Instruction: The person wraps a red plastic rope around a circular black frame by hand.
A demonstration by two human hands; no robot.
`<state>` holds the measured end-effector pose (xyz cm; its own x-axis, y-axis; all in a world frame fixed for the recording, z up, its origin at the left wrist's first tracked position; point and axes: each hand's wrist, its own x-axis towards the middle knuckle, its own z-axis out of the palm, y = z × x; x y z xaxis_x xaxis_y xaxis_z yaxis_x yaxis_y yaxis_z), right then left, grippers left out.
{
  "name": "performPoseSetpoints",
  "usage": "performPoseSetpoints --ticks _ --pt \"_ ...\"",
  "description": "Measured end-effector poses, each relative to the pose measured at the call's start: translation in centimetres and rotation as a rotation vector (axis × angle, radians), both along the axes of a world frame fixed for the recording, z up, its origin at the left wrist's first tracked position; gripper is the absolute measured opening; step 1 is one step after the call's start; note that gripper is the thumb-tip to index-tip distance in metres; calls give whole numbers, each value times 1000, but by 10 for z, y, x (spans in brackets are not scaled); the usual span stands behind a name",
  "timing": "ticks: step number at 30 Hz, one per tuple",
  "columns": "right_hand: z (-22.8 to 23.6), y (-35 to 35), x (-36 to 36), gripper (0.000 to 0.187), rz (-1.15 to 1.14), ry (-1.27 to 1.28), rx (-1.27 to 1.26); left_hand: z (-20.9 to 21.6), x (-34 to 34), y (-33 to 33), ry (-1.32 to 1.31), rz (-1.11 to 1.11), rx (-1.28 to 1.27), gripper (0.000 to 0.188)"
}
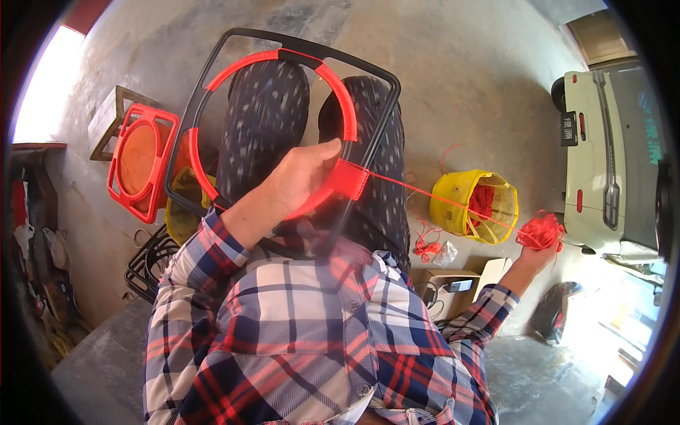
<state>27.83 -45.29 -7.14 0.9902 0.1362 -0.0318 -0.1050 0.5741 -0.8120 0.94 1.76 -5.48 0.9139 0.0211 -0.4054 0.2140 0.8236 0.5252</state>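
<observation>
A black frame (361, 64) with rounded corners rests over my thighs, tilted. Red cord wraps most of its inner ring (348, 113), leaving short black stretches bare. My left hand (297, 180) closes around the ring's lower right part, beside a broad red-wrapped joint (348, 180) between ring and outer bar. From that joint a taut strand of red cord (433, 193) runs out to the right. Its far end reaches a loose bundle of red cord (542, 231), held in my outstretched right hand (536, 259). The bundle partly hides the right fingers.
A yellow basket (451, 191) holding red cord lies below the strand. On the left, a red frame (119, 164) leans by a wooden stool (106, 117); black frames (140, 268) lie nearer. A cardboard box (467, 275) is near my right elbow. A parked vehicle (591, 170) stands far right.
</observation>
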Motion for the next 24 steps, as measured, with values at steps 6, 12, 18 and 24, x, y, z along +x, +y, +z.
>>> performPoseSetpoints --ticks 6,12,18,24 --pt "20 149 -105 41 330 12 -482 -15 4 1 -28 54 -5 44" --pt "34 280 -159 55 852 -729 -934 7 2 -8 -93 34 -48 55" --pt "30 296 -135 76 664 -255 -402 5 -1 -4 8 135 49 33" --pt "54 337 -158 65 398 -1272 -922 12 -9 -12 -242 448 704 39"
